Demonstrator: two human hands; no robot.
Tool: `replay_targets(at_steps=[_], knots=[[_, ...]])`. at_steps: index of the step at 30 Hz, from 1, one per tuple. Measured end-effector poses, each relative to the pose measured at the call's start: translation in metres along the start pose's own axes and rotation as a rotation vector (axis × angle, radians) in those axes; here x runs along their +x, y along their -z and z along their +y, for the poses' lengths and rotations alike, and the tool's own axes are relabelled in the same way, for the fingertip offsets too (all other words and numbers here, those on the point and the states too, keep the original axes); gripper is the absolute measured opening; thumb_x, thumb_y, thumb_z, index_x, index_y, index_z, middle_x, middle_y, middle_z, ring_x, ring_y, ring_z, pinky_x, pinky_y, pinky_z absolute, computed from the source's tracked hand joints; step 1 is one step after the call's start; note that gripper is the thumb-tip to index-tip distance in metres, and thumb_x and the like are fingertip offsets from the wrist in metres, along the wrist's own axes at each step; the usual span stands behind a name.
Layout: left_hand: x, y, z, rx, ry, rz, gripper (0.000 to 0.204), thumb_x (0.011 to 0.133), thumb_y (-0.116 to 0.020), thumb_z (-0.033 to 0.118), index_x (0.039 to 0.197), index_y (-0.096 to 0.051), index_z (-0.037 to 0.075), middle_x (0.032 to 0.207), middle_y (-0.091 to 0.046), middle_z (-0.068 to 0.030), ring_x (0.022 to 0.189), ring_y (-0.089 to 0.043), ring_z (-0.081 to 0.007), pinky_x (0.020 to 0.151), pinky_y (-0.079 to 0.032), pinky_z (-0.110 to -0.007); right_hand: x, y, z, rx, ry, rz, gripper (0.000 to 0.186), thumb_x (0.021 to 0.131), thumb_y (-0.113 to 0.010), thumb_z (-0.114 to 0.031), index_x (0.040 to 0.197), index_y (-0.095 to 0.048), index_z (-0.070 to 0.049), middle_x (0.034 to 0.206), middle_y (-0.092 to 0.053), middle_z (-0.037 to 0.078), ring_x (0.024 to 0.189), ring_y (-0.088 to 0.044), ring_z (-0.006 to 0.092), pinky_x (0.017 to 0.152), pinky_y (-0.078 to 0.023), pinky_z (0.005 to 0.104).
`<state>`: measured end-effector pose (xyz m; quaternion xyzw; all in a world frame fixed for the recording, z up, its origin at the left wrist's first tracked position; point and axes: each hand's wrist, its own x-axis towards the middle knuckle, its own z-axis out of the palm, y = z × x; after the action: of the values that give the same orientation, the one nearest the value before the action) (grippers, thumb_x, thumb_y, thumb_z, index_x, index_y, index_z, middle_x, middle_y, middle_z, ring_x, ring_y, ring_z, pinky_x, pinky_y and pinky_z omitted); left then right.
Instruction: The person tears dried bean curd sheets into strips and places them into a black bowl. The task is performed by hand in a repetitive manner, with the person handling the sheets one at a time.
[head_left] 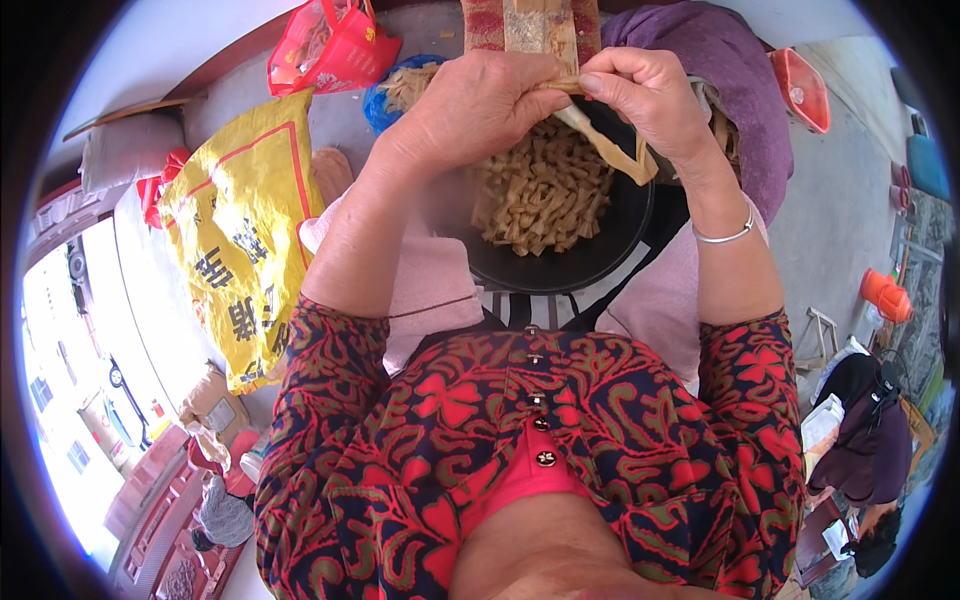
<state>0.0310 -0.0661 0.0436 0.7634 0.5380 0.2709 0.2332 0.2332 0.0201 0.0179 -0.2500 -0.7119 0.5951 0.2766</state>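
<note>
In front of my chest, both hands pinch a pale tan, flat strip (pixel 618 155) that looks like dried leaf or husk. My left hand (pixel 475 105) grips one part of it with thumb and fingers. Close beside it, my right hand (pixel 655 105) is closed on the same strip, thumb on top. One end dangles below the fingers, twisted. Beneath sits a dark round basin (pixel 545 277), in which many small tan folded or knotted pieces (pixel 550 195) are heaped. A narrow wooden board (pixel 540 30) lies just beyond my fingertips.
To the left stand a large yellow sack (pixel 245 250), a red bag (pixel 335 45) and a blue plastic bag (pixel 400 90) with tan material. Purple cloth (pixel 735 90) bulges at the right, beside a red basket (pixel 802 90). Two people (pixel 865 440) (pixel 222 512) are in the lower corners.
</note>
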Motion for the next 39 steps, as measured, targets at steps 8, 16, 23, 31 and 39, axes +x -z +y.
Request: replay_targets(at_steps=[8,16,23,31,39], knots=[[0.008,0.002,-0.032,0.136,0.133,0.015,0.026,0.093,-0.059,0.032,0.099,-0.061,0.007,0.081,-0.061,-0.0212,0.081,-0.058,-0.0441,0.067,-0.047,-0.047,0.014,0.019,0.012,-0.198,0.017,0.117,0.02,0.09,-0.066,-0.016,0.079,-0.068,0.0,0.059,-0.05,-0.005,0.057,-0.042,0.0024,0.051,-0.035,0.0231],[0.037,-0.008,-0.068,0.303,0.227,0.25,0.029,0.09,-0.061,0.039,0.102,-0.065,0.013,0.084,-0.066,-0.0173,0.083,-0.063,-0.04,0.071,-0.05,-0.048,0.062,0.021,0.056,-0.44,-0.079,0.166,0.024,0.093,-0.063,-0.02,0.079,-0.064,0.0,0.063,-0.047,-0.007,0.058,-0.038,0.0031,0.052,-0.032,0.0228],[0.011,0.016,-0.036,0.265,0.369,-0.093,0.039,0.089,-0.054,0.05,0.102,-0.071,0.017,0.087,-0.07,-0.0146,0.086,-0.066,-0.0354,0.076,-0.052,-0.047,0.056,0.024,0.057,-0.418,-0.045,0.124,0.022,0.091,-0.064,-0.02,0.082,-0.07,0.0,0.061,-0.056,-0.003,0.055,-0.047,0.0043,0.049,-0.036,0.0251],[0.009,-0.036,0.009,-0.852,0.372,0.469,0.048,0.105,-0.036,0.038,0.104,-0.062,-0.002,0.083,-0.062,-0.0068,0.085,-0.064,-0.0193,0.079,-0.053,-0.034,0.022,-0.036,0.0,0.911,-0.423,-0.254,0.022,0.099,-0.057,-0.027,0.098,-0.063,-0.007,0.069,-0.048,-0.006,0.051,-0.036,0.0007,0.045,-0.028,0.0175],[0.023,0.017,-0.015,-1.514,0.188,0.931,0.045,0.104,-0.038,0.038,0.075,-0.053,0.008,0.057,-0.035,0.0024,0.047,-0.033,-0.0077,0.044,-0.028,-0.025,0.014,-0.044,-0.014,0.547,-0.354,-0.249,0.027,0.102,-0.051,-0.025,0.101,-0.063,-0.001,0.066,-0.048,-0.006,0.05,-0.037,0.001,0.044,-0.031,0.0164]])
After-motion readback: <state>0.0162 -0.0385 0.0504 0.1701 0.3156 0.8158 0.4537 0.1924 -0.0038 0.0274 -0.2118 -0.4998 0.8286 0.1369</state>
